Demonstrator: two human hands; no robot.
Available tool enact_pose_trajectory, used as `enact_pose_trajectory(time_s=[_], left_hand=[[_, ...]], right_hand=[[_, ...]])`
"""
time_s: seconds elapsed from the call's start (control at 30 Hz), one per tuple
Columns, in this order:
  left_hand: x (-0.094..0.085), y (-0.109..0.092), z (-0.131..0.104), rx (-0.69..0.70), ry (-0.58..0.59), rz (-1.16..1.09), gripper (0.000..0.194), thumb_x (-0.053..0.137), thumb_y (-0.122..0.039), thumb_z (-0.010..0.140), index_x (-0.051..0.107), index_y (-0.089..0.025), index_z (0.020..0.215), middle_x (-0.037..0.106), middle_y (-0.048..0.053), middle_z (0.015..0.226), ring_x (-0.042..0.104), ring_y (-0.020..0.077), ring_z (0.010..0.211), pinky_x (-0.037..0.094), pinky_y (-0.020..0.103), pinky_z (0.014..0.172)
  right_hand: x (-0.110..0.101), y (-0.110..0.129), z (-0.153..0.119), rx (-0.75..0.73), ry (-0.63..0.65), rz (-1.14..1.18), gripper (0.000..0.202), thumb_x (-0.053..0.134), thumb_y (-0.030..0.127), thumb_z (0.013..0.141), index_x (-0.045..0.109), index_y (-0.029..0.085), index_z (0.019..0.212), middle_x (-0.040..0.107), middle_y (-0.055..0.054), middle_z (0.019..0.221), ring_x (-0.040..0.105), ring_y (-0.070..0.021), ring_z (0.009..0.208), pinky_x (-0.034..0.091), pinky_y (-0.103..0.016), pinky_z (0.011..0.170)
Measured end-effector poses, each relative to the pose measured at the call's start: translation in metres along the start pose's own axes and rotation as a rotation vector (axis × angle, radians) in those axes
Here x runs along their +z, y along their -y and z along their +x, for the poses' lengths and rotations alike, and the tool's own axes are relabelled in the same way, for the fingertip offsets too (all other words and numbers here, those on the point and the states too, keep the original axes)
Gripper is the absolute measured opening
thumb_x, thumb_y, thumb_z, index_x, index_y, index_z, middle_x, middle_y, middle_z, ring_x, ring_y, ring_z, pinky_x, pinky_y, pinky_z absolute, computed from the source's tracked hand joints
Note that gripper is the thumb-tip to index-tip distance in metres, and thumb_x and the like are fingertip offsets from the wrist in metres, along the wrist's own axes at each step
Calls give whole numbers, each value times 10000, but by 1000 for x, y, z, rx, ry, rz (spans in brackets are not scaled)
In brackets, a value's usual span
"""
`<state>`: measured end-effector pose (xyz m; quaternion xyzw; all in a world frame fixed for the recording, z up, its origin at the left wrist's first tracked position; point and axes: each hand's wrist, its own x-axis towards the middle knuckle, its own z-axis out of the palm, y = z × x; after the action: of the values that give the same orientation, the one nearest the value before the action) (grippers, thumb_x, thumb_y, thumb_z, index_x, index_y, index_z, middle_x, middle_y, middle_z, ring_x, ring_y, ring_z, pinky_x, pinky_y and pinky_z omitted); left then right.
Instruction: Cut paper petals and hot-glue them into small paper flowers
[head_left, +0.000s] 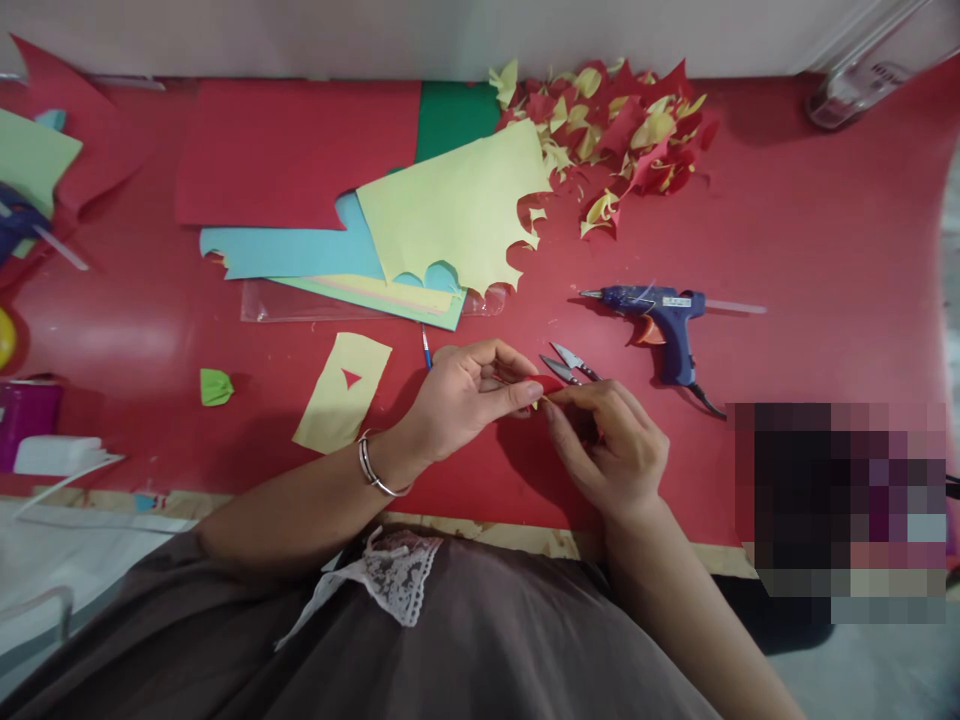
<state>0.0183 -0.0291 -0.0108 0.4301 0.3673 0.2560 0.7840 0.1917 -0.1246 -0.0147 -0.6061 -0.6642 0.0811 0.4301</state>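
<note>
You hold a small red-and-yellow paper piece (pixel 553 383) low over the desk (pixel 810 250), your left hand (pixel 469 395) pinching it between thumb and fingers, your right hand (pixel 615 440) closing thumb and forefinger on its near edge. Silver bangles (pixel 367 465) circle your left wrist. Just beyond your fingers lie metal snips (pixel 571 358), blades parted and handles hidden behind your right hand. A blue-handled tool (pixel 427 350) shows partly behind your left hand. To your left, a red scrap (pixel 350 378) rests on a pale yellow strip (pixel 330 410), with a crumpled green piece (pixel 216 388) farther out. To your right, a blue glue gun (pixel 675 330) lies on its side, its nozzle toward the left. Farther back, a scalloped yellow sheet (pixel 457 210) overlaps blue paper (pixel 292 252), near a red sheet (pixel 300 150), while red and yellow cuttings (pixel 622 130) heap up beside a clear container (pixel 840 95) at the far right corner
</note>
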Motion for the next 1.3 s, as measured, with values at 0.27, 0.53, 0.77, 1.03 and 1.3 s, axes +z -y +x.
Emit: enact_pose_trajectory(time_s=[0.27, 0.53, 0.77, 1.03, 1.3], left_hand=[[1, 0, -1, 47, 45, 9, 325, 946, -357, 806, 731, -150, 934, 748, -1, 799, 722, 88, 704, 627, 197, 712], [4, -1, -7, 152, 69, 150, 276, 870, -390, 888, 741, -163, 982, 791, 41, 889, 779, 136, 795, 655, 234, 775], [7, -2, -11, 183, 68, 225, 254, 831, -321, 915, 700, -170, 1073, 762, 58, 1036, 764, 116, 878, 646, 224, 875], [10, -1, -14, 239, -5, 372, 274, 787, -251, 902, 661, -177, 1134, 694, 30, 926, 699, 94, 790, 619, 183, 742], [3, 2, -5, 238, -31, 428, 234, 748, -140, 844, 678, -169, 1066, 692, 12, 858, 668, 85, 748, 572, 171, 702]], right_hand=[[3, 0, -9, 141, -30, 11, 204, 764, 228, 949, 676, 244, 1133, 704, 20, 822, 590, -103, 552, 479, -252, 511], [1, 3, -4, 141, -26, -16, 69, 728, 235, 949, 685, 236, 1003, 724, 2, 800, 593, -118, 550, 482, -264, 510], [1, 2, 1, 54, -38, -24, 98, 692, 146, 935, 656, 234, 958, 695, 16, 765, 600, -122, 588, 456, -263, 520], [3, 1, 0, 25, -22, -22, 130, 697, 127, 947, 657, 240, 1000, 727, 2, 818, 623, -135, 628, 466, -273, 532], [1, 1, -1, 44, 16, 12, 85, 716, 184, 971, 681, 230, 1033, 739, -9, 842, 600, -122, 598, 465, -271, 514]])
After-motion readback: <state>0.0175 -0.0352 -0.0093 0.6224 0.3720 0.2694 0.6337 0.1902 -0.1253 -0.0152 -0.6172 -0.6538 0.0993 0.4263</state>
